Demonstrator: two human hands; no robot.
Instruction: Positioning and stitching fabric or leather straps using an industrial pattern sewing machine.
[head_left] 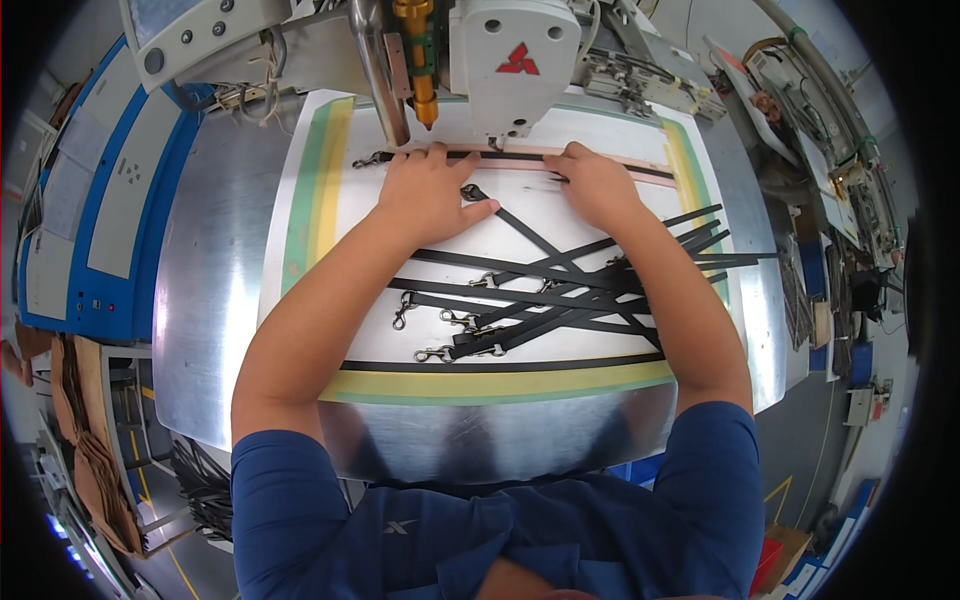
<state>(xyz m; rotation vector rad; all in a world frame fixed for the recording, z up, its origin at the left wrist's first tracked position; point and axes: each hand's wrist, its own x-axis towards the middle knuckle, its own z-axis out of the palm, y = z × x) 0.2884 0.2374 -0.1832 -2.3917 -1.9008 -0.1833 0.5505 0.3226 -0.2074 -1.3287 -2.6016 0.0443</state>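
Observation:
A black strap [515,155] with a metal snap hook [371,160] at its left end lies along a pink-edged guide, below a white sewing machine head [515,65]. My left hand [428,195] rests on its left part, fingers spread and flat. Farther right, my right hand [592,183] is closed with its fingertips at the strap; small dark bits show beside them. Between my forearms lies a loose, crossing pile of black straps [560,290], several with metal snap hooks [435,354]. One strap end with a metal fitting [472,191] lies next to my left thumb.
The white work sheet [375,265] has green and yellow tape borders and lies on a shiny metal table [215,250]. A gold-coloured cylinder with a pointed tip [424,75] hangs beside the machine head. At the left stands a blue cabinet [110,190]; dark straps [205,485] hang below.

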